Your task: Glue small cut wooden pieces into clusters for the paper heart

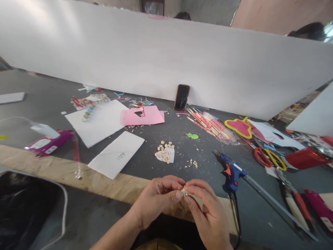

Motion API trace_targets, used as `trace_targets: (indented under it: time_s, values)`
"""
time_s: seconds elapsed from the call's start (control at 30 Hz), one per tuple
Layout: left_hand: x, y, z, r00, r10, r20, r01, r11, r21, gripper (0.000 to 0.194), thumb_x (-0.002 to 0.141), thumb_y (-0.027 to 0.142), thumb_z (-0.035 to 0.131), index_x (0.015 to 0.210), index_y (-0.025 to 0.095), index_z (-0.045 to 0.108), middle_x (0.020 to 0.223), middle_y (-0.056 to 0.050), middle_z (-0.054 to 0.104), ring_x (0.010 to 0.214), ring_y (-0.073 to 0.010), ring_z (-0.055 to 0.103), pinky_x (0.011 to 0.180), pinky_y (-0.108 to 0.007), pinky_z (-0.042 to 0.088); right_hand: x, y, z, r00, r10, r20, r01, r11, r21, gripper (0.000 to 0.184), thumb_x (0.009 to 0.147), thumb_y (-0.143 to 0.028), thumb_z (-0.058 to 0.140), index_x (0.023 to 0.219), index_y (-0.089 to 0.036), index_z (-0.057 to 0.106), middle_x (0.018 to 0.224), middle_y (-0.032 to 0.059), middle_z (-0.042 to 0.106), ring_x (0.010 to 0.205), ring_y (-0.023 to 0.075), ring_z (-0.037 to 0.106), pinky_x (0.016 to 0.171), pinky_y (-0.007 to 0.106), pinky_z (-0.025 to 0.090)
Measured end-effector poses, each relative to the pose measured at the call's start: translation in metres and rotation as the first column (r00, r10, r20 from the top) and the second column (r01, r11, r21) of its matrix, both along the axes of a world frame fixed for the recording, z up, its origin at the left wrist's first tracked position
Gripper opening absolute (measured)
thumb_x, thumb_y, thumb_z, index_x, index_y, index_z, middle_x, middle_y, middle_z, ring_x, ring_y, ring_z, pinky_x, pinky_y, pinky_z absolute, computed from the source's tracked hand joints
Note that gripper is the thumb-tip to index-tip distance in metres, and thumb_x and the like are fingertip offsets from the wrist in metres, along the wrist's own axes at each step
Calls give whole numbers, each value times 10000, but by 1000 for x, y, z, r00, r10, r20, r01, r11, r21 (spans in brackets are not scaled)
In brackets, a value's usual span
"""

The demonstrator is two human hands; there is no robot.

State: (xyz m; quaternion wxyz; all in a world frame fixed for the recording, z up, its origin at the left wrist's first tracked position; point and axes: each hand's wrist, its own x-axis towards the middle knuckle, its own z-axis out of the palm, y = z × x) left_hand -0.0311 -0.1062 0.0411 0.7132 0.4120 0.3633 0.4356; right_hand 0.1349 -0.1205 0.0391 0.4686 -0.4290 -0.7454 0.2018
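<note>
My left hand (166,194) and right hand (205,205) pinched a small pale cluster (184,192) between their fingertips at the near edge, right of the white card (117,154).

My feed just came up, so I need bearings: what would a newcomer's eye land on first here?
Probably the two hands, left and right, pinching a small pale cluster at the near edge. Then the blue glue gun right of them, and the phone propped against the white board behind.
</note>
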Motion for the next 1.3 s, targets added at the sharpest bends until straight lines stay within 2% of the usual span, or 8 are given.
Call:
trace_targets:
  time_s: [0.2,0.43,0.6,0.77,0.93,1.3]
  values:
    - [0,-2,-2,998,0,61,2,999,-34,113,737,274,739,702,167,734,913,-31,614,838,-150,575,811,-264,425,0,1,1,999,7,33,-7,1000,-2,208,841,-137,574,1004,-245,646,950,54,660,854,172,661,724,267,567]
    - [-5,-3,-3,1000,-7,-22,7,1000,20,129,780,279,695,717,175,739,950,-42,636,933,-175,569,882,-277,388,0,1,7,999,23,44,-23,1000,2,172,847,-120,568,954,-230,643,930,34,648,835,136,653,743,211,547]
    - [-6,-1,-3,1000,-15,8,15,1000,-7,109,758,241,713,684,162,721,913,-36,629,888,-165,566,851,-266,396,2,0,3,996,59,68,-58,998,-8,189,856,-118,557,992,-231,627,957,38,631,866,133,639,767,214,536]
    - [-5,-2,-4,1000,-22,17,22,1000,2,120,791,237,678,716,157,726,925,-42,624,906,-173,561,869,-276,387,0,1,3,996,52,67,-51,999,-15,193,856,-118,561,998,-236,616,967,29,625,878,120,631,786,190,520]
    - [-6,-1,-3,999,-44,28,44,999,1,79,760,234,705,744,161,729,920,-34,619,875,-166,562,836,-271,397,1,0,4,995,69,66,-68,998,-14,199,864,-112,549,1008,-237,608,971,20,618,881,104,625,800,166,506]
    - [-5,-2,-3,995,-49,82,53,998,-38,71,739,224,736,731,155,720,924,-24,608,825,-137,562,781,-246,414,1,-2,1,994,100,50,-96,992,-83,232,858,-116,518,1046,-230,593,1025,41,604,930,129,617,812,212,510]
